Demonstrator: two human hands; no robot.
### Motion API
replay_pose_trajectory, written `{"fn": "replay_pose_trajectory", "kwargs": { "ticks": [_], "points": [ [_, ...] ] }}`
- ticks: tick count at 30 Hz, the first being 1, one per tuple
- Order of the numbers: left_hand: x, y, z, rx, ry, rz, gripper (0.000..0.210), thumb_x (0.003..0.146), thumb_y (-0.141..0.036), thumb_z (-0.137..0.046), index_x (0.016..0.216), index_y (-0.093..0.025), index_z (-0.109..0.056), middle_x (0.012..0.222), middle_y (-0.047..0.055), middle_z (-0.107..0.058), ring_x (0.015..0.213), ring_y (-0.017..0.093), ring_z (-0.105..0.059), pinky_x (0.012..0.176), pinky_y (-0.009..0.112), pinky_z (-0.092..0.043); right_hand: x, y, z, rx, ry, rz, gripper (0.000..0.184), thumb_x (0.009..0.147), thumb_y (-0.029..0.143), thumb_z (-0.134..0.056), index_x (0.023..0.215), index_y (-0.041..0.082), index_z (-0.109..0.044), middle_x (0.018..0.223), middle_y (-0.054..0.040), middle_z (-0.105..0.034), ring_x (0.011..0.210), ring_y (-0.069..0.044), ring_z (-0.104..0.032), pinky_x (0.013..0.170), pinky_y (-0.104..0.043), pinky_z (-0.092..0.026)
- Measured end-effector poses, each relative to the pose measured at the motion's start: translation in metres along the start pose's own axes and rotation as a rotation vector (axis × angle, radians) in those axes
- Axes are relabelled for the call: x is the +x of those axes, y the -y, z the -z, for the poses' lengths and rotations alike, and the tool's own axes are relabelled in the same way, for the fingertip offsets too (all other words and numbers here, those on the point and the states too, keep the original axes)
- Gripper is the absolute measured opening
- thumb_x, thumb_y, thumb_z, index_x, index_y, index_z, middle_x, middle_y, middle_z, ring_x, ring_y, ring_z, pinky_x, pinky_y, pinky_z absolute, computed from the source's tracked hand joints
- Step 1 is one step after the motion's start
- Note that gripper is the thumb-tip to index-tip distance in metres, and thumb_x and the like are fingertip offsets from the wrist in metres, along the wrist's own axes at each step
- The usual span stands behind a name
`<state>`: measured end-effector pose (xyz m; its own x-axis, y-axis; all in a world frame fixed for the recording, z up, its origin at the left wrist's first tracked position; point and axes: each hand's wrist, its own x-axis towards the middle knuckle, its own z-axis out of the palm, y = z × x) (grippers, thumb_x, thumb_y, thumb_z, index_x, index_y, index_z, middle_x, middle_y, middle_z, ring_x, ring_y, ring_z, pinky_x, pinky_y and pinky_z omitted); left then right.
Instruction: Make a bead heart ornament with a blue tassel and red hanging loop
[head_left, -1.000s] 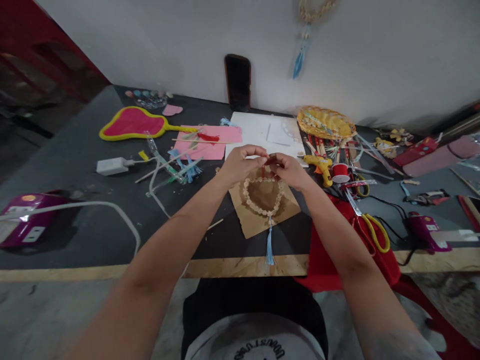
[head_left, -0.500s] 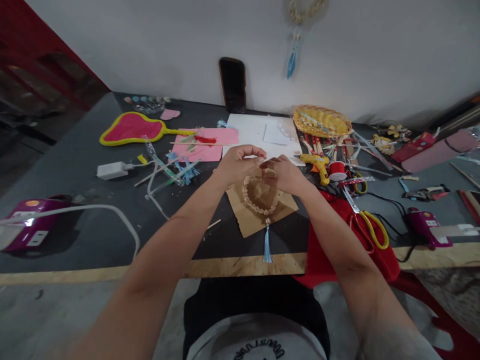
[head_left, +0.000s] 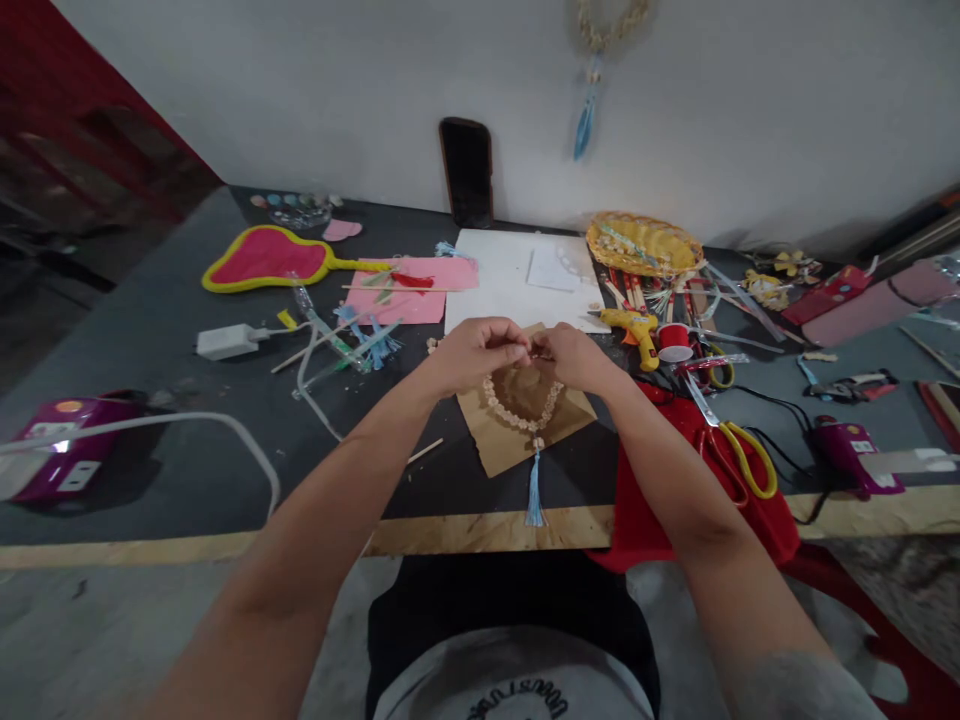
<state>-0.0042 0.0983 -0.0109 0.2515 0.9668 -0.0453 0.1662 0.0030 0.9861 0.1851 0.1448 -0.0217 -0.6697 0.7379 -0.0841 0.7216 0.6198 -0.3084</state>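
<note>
My left hand (head_left: 484, 352) and my right hand (head_left: 574, 357) meet fingertip to fingertip above a brown paper sheet. Both are closed in a pinch; a tiny reddish bit shows between them, too small to name. Right below my fingers lies a loop of pale beads (head_left: 517, 424) that look like small flowers, its upper part hidden by my hands. From its bottom hangs a light blue tassel (head_left: 534, 490), reaching past the brown paper (head_left: 491, 450) to the table's front edge.
On the right are a yellow glue gun (head_left: 634, 328), a red thread spool (head_left: 674, 341), yellow-handled scissors (head_left: 750, 460) on red cloth and a woven basket (head_left: 645, 240). A pink fan (head_left: 266, 257) and a white charger (head_left: 225, 341) lie left. A phone (head_left: 466, 172) leans against the wall.
Both hands have come down slightly towards me and closer together, their fingertips now meeting. They cover more of the loop's top. The loop and tassel have hardly shifted.
</note>
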Motion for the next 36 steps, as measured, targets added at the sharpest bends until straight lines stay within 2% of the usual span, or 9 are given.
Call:
{"fn": "replay_pose_trajectory", "kwargs": {
  "ticks": [4,6,9,13,16,19,24,30,36],
  "points": [
    [-0.01,-0.005,-0.001,0.076,0.258,0.072,0.016,0.07,-0.035,-0.078,0.076,-0.021,-0.072,0.068,0.003,-0.074,0.061,0.015,-0.063,0.059,0.023,-0.045,0.0,-0.004,-0.002,0.035,-0.027,0.051,0.018,0.09,0.02,-0.06,0.103,0.014,-0.071,0.099,-0.0108,-0.074,0.095,-0.024,-0.06,0.078,-0.03,-0.039],
    [-0.017,-0.013,-0.002,0.025,0.328,0.096,0.019,0.07,-0.037,-0.08,0.075,-0.021,-0.072,0.07,0.005,-0.075,0.066,0.016,-0.067,0.062,0.024,-0.048,0.0,-0.005,-0.004,0.046,-0.029,0.047,0.019,0.091,0.022,-0.06,0.104,0.015,-0.071,0.099,-0.0108,-0.074,0.093,-0.022,-0.061,0.076,-0.029,-0.04],
    [-0.026,-0.027,-0.002,-0.189,0.241,0.05,0.028,0.069,-0.044,-0.083,0.075,-0.02,-0.07,0.075,0.008,-0.074,0.07,0.019,-0.069,0.066,0.029,-0.053,0.002,-0.007,-0.009,0.04,-0.019,0.036,0.016,0.091,0.023,-0.059,0.099,0.015,-0.071,0.095,-0.0099,-0.073,0.087,-0.021,-0.061,0.075,-0.029,-0.04],
    [-0.03,-0.036,-0.003,-0.408,0.033,0.041,0.033,0.064,-0.044,-0.088,0.076,-0.02,-0.068,0.073,0.004,-0.07,0.062,0.016,-0.066,0.059,0.029,-0.054,0.006,-0.01,-0.008,0.154,-0.116,0.087,0.017,0.088,0.018,-0.061,0.103,0.014,-0.068,0.101,-0.0104,-0.072,0.097,-0.021,-0.061,0.089,-0.032,-0.041],
    [-0.028,-0.033,-0.006,-0.368,-0.08,0.099,0.029,0.065,-0.039,-0.088,0.077,-0.02,-0.069,0.074,0.003,-0.069,0.053,0.01,-0.057,0.047,0.023,-0.044,0.002,-0.009,0.004,0.442,-0.274,0.074,0.022,0.09,0.019,-0.057,0.109,0.013,-0.066,0.108,-0.0114,-0.071,0.097,-0.019,-0.063,0.088,-0.032,-0.046],
    [-0.027,-0.027,-0.011,-0.365,-0.153,0.141,0.029,0.063,-0.038,-0.087,0.079,-0.019,-0.071,0.077,0.004,-0.072,0.053,0.009,-0.054,0.045,0.022,-0.041,-0.014,-0.002,0.018,0.796,-0.327,0.041,0.022,0.094,0.028,-0.053,0.107,0.015,-0.065,0.098,-0.0067,-0.071,0.084,-0.015,-0.063,0.079,-0.03,-0.049],
    [-0.03,-0.02,-0.023,-0.346,-0.158,0.145,0.033,0.06,-0.04,-0.088,0.079,-0.018,-0.072,0.075,0.003,-0.072,0.049,0.008,-0.052,0.043,0.021,-0.04,-0.043,0.017,0.022,1.044,-0.286,0.037,0.023,0.091,0.038,-0.06,0.101,0.018,-0.065,0.09,-0.003,-0.069,0.075,-0.012,-0.059,0.071,-0.026,-0.048],
    [-0.032,-0.009,-0.028,-0.296,-0.128,0.11,0.023,0.069,-0.037,-0.082,0.074,-0.016,-0.073,0.061,-0.001,-0.063,0.045,0.005,-0.048,0.043,0.017,-0.036,-0.042,0.023,0.013,0.984,-0.286,0.157,0.021,0.087,0.037,-0.067,0.096,0.017,-0.067,0.087,-0.0031,-0.07,0.075,-0.013,-0.061,0.068,-0.026,-0.046],
    [-0.034,0.002,-0.03,-0.418,-0.165,0.129,0.032,0.068,-0.04,-0.083,0.082,-0.014,-0.073,0.079,0.003,-0.073,0.048,0.004,-0.053,0.044,0.016,-0.039,-0.034,0.02,0.006,0.944,-0.32,0.131,0.021,0.085,0.037,-0.068,0.087,0.017,-0.067,0.077,-0.0005,-0.065,0.065,-0.01,-0.051,0.058,-0.023,-0.038]
  ]
}}
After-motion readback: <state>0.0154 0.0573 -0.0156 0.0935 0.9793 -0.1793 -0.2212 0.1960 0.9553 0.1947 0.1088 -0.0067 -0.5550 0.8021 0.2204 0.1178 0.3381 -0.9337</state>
